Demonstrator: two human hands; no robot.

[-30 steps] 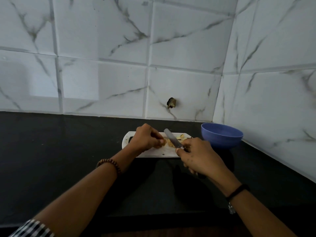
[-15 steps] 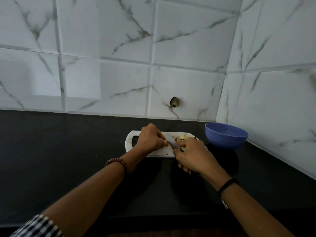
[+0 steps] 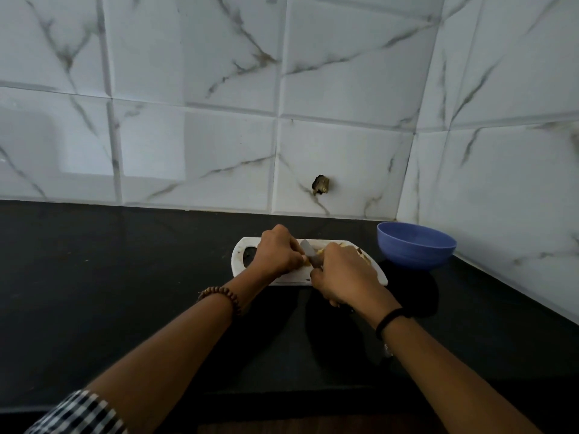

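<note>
Slicing, centre of frame. My right hand (image 3: 343, 277) grips the knife (image 3: 310, 253), blade down on the white board (image 3: 282, 279); my left hand (image 3: 277, 252) pinches the yellowish piece (image 3: 305, 260) beside it. Best, I judge: straight downward strokes, thin, even, clear of that pinch.

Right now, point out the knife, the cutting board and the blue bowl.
knife (image 3: 310, 253): head view, on the bare blade.
cutting board (image 3: 289, 278): head view, on its bare near edge.
blue bowl (image 3: 413, 260): head view, on its outer wall.

Head camera, downward, near cutting board (image 3: 238, 265)
</note>
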